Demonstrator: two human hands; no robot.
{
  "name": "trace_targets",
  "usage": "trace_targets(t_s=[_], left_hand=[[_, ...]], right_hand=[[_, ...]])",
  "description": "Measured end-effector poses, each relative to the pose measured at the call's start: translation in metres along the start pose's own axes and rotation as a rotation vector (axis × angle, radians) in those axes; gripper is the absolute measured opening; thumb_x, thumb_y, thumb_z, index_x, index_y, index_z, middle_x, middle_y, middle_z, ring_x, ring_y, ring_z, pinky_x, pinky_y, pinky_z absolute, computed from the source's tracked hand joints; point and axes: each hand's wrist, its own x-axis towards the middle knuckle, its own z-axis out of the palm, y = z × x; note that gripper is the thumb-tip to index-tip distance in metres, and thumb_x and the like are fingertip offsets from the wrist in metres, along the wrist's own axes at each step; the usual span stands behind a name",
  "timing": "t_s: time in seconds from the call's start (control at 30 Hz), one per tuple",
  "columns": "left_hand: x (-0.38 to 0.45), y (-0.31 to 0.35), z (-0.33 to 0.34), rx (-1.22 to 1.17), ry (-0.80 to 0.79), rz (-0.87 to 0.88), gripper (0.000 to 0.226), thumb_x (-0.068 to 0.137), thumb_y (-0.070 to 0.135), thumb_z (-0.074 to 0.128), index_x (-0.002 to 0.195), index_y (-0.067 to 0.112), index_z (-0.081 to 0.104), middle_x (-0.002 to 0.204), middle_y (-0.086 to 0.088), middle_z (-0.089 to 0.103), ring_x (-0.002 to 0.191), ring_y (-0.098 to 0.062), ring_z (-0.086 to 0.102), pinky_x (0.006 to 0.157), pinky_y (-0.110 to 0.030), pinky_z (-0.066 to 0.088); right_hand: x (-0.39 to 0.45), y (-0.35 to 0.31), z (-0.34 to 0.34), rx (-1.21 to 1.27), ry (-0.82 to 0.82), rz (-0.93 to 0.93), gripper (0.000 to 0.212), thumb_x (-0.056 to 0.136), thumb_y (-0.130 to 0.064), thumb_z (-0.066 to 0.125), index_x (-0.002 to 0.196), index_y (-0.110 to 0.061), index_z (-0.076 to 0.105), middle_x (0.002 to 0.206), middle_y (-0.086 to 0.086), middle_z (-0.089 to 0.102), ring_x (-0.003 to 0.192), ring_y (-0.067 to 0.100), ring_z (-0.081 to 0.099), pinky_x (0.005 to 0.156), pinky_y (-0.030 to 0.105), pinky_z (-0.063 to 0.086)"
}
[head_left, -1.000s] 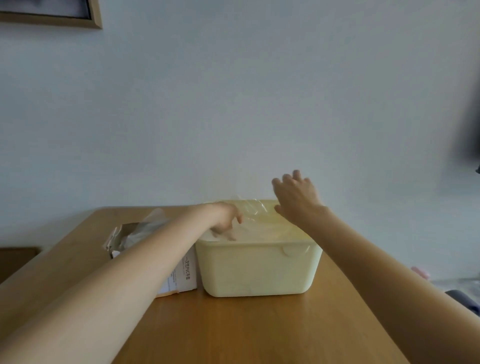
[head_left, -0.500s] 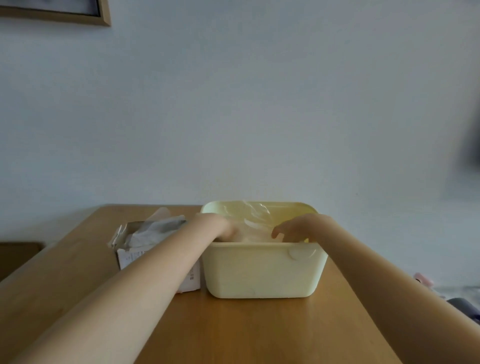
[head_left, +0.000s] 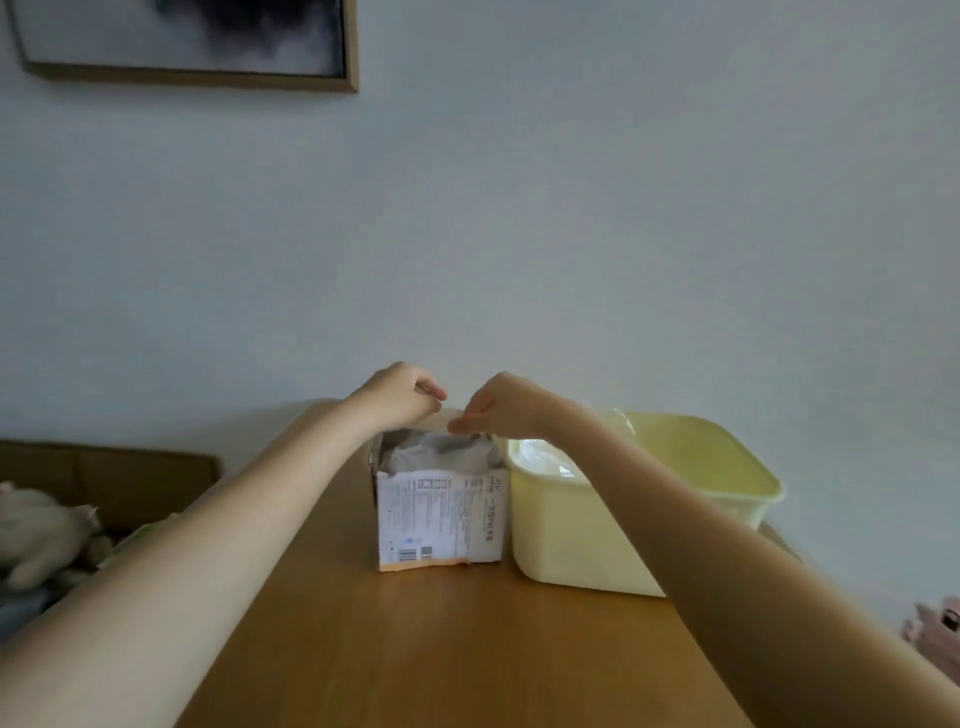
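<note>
A torn cardboard box with a white printed label stands on the wooden table, its open top stuffed with crumpled greyish plastic film. My left hand and my right hand hover close together just above the box's far edge. Both have curled fingers that pinch a thin, nearly transparent piece of film between them; it is barely visible. A pale yellow plastic bin stands touching the box's right side, with clear plastic lying inside it.
The table ends at the wall behind the box and bin. A framed picture hangs at the upper left. A pale plush toy lies off the table's left side, and a pinkish object sits low at the right.
Both hands left the yellow bin and moved left to the top of the cardboard box, where they now pinch film. The view has swung left, so the bin now sits right of centre.
</note>
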Motion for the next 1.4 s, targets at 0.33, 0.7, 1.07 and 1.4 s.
trace_targets(t_s=[0.33,0.7,1.07,1.4], left_hand=[[-0.009,-0.011,-0.002,0.003,-0.032,0.043,0.027,0.089,0.011,0.057,0.116,0.015,0.06,0.113,0.0,0.061,0.1,-0.013,0.055,0.083,-0.023,0.043],[-0.006,-0.009,0.014,0.042,-0.123,-0.008,0.015,0.086,0.015,0.061,0.082,0.004,0.07,0.062,0.0,0.061,0.055,-0.012,0.056,0.06,-0.021,0.051],[-0.009,-0.008,0.01,0.182,-0.206,-0.078,0.019,0.091,0.01,0.056,0.072,0.01,0.056,0.058,-0.002,0.056,0.046,-0.01,0.05,0.038,-0.012,0.04],[-0.005,-0.008,0.005,0.126,-0.196,-0.069,0.016,0.084,0.018,0.068,0.09,0.003,0.069,0.063,-0.003,0.062,0.051,-0.011,0.056,0.054,-0.019,0.047]], right_hand=[[0.03,0.0,0.024,-0.189,0.219,0.007,0.023,0.087,-0.005,0.053,0.104,-0.006,0.068,0.11,0.012,0.064,0.109,0.027,0.055,0.09,0.035,0.049],[0.007,-0.008,-0.004,0.781,0.264,0.053,0.018,0.096,0.001,0.033,0.082,-0.009,0.039,0.072,0.01,0.063,0.047,0.022,0.063,0.05,0.031,0.054],[-0.001,0.01,-0.025,1.243,0.679,0.151,0.029,0.083,0.015,0.019,0.072,-0.005,0.038,0.069,0.021,0.059,0.057,0.029,0.063,0.069,0.035,0.058],[-0.009,0.025,-0.022,0.996,0.352,0.098,0.025,0.093,-0.017,0.048,0.114,-0.006,0.038,0.102,0.014,0.059,0.071,0.017,0.053,0.06,0.027,0.042]])
